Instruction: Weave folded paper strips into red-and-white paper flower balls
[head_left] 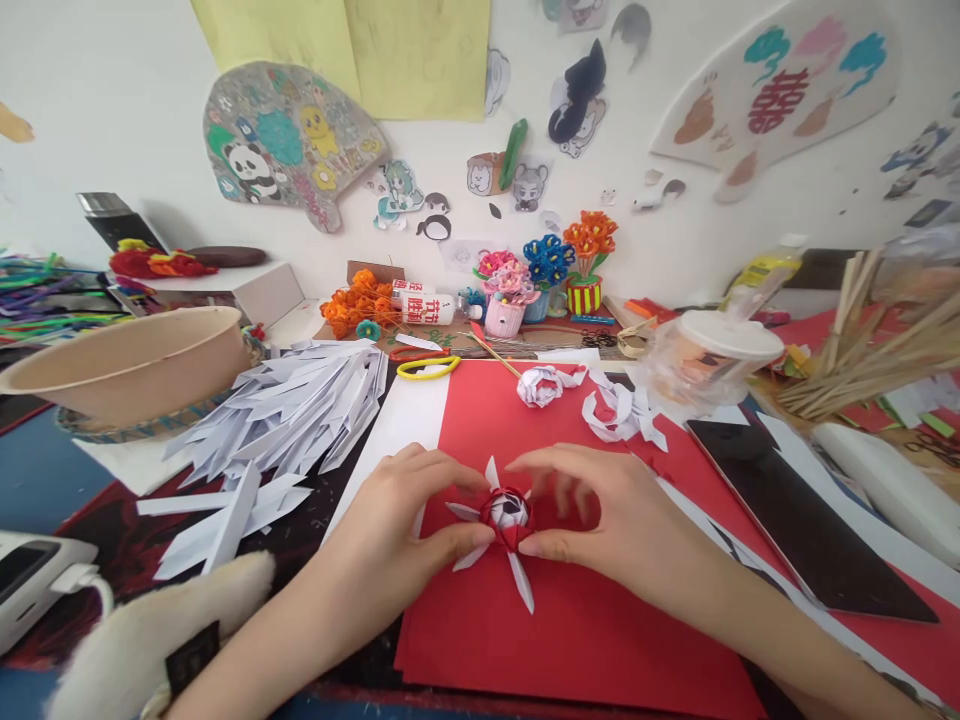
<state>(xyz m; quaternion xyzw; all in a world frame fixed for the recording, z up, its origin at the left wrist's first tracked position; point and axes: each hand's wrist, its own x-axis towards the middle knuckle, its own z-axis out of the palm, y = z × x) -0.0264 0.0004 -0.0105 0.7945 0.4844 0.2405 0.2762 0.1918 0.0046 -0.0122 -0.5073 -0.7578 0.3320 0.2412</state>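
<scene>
A small red-and-white paper flower (510,510) sits in front of me, white strips sticking out around a red woven ring and a white centre. My left hand (424,505) pinches its left side between thumb and fingers. On the right side, my right hand (592,505) curls round it, with the thumb at its lower edge and the fingertips near its top. Beneath lie red paper sheets (600,640). A white paper rose (540,385) on a stick rests behind, beside curled white paper strips (622,410).
Left stand a heap of folded white strips (300,410) and a beige basin (127,370). Yellow-handled scissors (427,368) lie behind the sheets. A dark tablet-like device (802,510) and a lidded cup (709,350) are at right. Small flower pots (504,318) line the wall.
</scene>
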